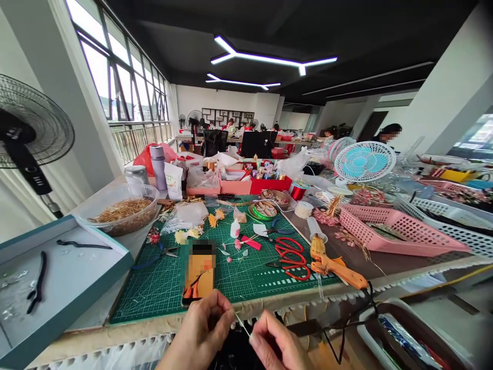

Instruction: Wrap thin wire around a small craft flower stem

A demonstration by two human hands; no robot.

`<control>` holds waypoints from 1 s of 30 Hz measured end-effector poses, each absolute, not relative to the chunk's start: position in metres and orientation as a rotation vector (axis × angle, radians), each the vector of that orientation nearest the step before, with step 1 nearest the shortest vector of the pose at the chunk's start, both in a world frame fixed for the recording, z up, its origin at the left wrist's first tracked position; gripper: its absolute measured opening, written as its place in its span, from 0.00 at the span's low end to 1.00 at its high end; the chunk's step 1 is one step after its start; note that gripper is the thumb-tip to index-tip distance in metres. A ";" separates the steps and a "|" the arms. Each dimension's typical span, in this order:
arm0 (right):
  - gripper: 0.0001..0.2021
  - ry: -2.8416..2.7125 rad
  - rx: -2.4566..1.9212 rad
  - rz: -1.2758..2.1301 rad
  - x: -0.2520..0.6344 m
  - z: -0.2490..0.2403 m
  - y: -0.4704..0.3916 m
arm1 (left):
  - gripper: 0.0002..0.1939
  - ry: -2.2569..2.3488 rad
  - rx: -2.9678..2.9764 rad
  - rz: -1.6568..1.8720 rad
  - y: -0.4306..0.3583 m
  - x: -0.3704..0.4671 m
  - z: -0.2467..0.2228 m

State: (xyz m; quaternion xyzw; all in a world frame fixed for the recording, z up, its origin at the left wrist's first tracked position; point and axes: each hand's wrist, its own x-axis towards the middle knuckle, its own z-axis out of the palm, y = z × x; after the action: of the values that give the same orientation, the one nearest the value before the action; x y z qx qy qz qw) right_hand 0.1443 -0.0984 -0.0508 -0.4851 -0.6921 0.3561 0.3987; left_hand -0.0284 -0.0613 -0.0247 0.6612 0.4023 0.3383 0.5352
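Here, a thin wire (taut) spans both hands.

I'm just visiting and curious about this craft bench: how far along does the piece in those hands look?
Early, it seems. Done: small yellow flowers lie finished on the green cutting mat. In hand: the left hand and right hand pinch a thin pale wire at the table's edge. Left: the glue gun and red scissors lie unused, and loose bits still crowd the mat.
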 end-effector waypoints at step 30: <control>0.17 -1.993 -0.850 0.980 0.118 0.000 -0.044 | 0.10 1.045 2.302 1.088 -0.077 -0.074 -0.016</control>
State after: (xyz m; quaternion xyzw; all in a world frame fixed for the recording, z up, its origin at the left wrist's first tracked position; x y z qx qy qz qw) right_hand 0.1176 -0.0436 -0.0002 -0.3318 -0.7777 0.3824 0.3726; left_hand -0.0745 -0.0769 -0.0162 0.8207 0.3724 0.3877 0.1935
